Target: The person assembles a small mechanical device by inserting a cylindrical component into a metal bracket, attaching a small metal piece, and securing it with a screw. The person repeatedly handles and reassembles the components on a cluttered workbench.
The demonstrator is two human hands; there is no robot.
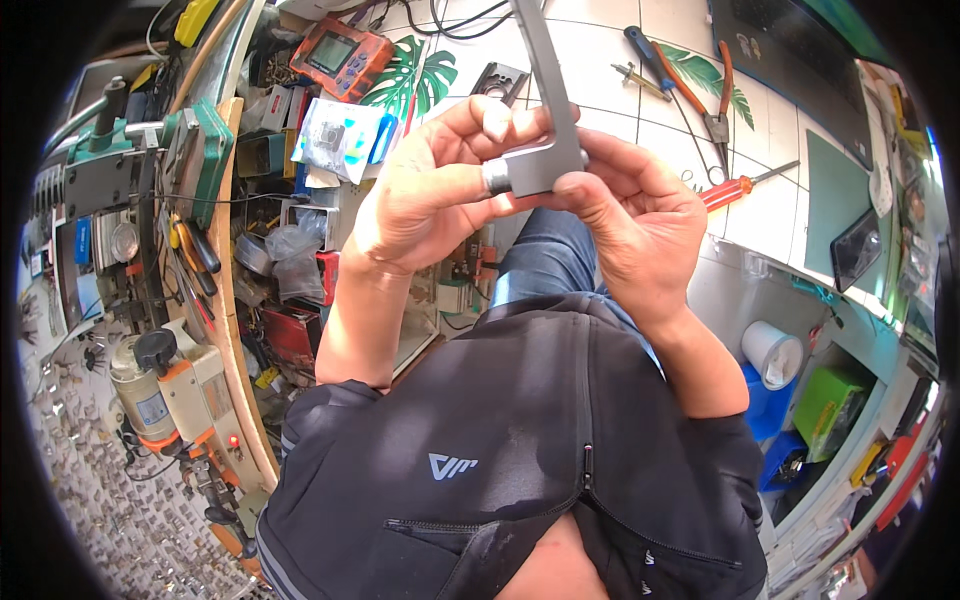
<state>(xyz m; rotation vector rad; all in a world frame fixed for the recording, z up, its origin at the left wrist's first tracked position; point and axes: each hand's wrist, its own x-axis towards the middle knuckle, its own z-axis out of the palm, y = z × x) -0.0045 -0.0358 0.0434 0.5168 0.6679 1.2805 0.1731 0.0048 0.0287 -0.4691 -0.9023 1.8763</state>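
Observation:
Above my lap I hold a grey metal lever door handle (548, 160) in both hands. Its flat bar rises toward the top edge of the view, and a short silver round neck (496, 176) sticks out on its left side. The thumb of my left hand (425, 185) presses against that neck, while its other fingers curl behind and below the handle. My right hand (645, 220) pinches the handle's lower corner between thumb and fingers. Part of the fingers of both hands is hidden behind the metal.
On the white tiled-pattern table lie a black slotted metal plate (500, 82), orange-handled pliers (718, 125), an orange screwdriver (728, 193) and a phone (857, 250). An orange device with a screen (342, 58) sits at the far left. A key-cutting machine (165, 390) stands at left, beside crowded shelves.

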